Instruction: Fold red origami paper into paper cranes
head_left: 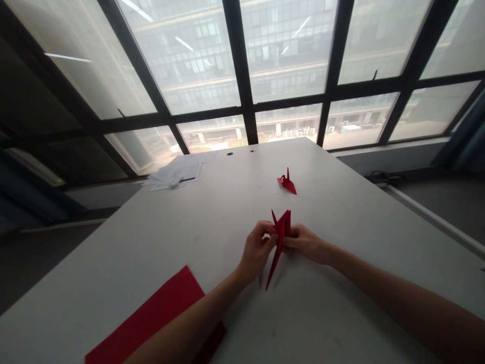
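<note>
With our left hand (254, 251) and right hand (308, 245) both pinching the folded red paper (281, 228) over the white table (212, 217), nearer us than the small red crane (288, 185), we do best to grip lightly, align the layers and spare the thin points.

There is room along the right edge of the table (151, 237) beyond the right forearm (386, 280) and by the left edge between the papers (178, 168) and red sheet (162, 303), while a red crane (289, 185) stands in the way toward the far right corner
</note>
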`<action>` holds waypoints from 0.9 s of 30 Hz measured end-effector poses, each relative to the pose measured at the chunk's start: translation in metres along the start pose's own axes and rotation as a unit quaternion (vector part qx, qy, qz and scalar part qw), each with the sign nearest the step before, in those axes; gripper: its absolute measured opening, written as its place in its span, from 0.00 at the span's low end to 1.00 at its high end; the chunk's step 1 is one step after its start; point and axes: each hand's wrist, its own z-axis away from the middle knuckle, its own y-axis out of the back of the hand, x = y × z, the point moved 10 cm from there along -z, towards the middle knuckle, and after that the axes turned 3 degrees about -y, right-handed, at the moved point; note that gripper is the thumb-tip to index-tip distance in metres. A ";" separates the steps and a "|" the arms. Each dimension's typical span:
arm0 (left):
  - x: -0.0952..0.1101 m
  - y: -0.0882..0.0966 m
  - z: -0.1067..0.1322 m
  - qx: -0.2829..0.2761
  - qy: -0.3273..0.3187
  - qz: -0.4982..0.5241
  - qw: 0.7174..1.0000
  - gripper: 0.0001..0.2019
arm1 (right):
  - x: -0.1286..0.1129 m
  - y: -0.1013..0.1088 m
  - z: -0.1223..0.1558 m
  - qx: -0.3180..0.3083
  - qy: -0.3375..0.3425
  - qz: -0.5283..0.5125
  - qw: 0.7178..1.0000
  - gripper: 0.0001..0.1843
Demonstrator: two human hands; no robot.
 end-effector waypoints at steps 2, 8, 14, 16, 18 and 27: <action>0.004 0.001 -0.001 0.000 -0.010 -0.015 1.000 0.08 | -0.001 0.000 0.000 0.003 0.005 0.011 1.000 0.18; 0.003 0.007 -0.001 0.041 0.011 -0.034 0.998 0.10 | -0.005 -0.008 0.004 -0.008 0.008 0.064 0.998 0.19; -0.015 0.005 0.001 0.017 0.073 0.002 0.997 0.15 | -0.006 -0.016 0.005 -0.019 0.022 0.098 0.995 0.20; -0.016 0.004 0.000 0.002 0.078 0.008 0.997 0.15 | -0.007 -0.016 0.005 -0.012 0.023 0.104 0.994 0.20; -0.015 0.004 -0.001 -0.010 0.076 0.010 0.997 0.14 | -0.007 -0.017 0.005 -0.008 0.025 0.111 0.994 0.21; -0.015 0.000 -0.001 -0.011 0.112 0.033 0.993 0.16 | -0.021 -0.010 0.010 0.032 0.069 0.117 0.990 0.21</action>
